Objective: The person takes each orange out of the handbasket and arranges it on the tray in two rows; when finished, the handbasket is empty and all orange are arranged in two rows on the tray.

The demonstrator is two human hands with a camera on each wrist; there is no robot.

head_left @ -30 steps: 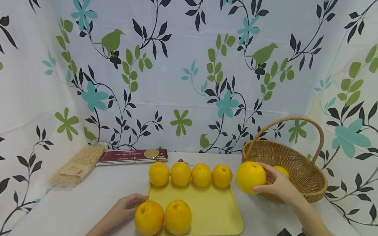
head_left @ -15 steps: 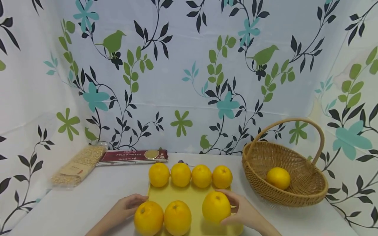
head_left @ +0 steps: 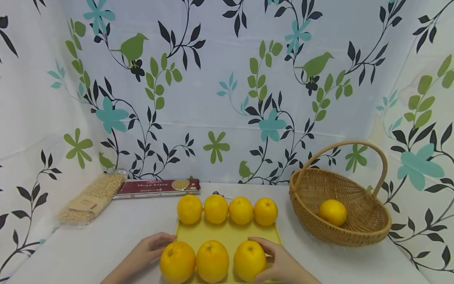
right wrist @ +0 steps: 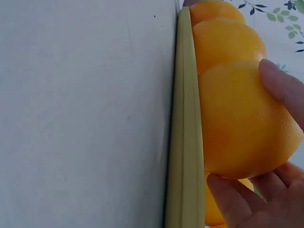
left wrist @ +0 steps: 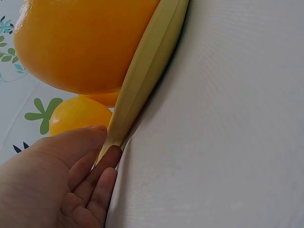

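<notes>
My right hand grips an orange at the front right of a yellow tray, thumb on one side and fingers on the other. In the right wrist view this orange sits right at the tray's edge. Two more oranges stand to its left in the front row. Several others line the tray's back edge, the leftmost orange at the corner. My left hand pinches the tray's left rim; thumb and fingertips meet around it in the left wrist view, beside the rim.
A wicker basket with a tall handle stands at the right, one orange inside. At the back left lie a bag of pale kernels and a dark red spaghetti pack. A patterned curtain hangs behind the white table.
My right hand has carried an orange from beside the basket leftward and down to the tray's front row, next to the other two. The left hand stays at the tray's rim.
</notes>
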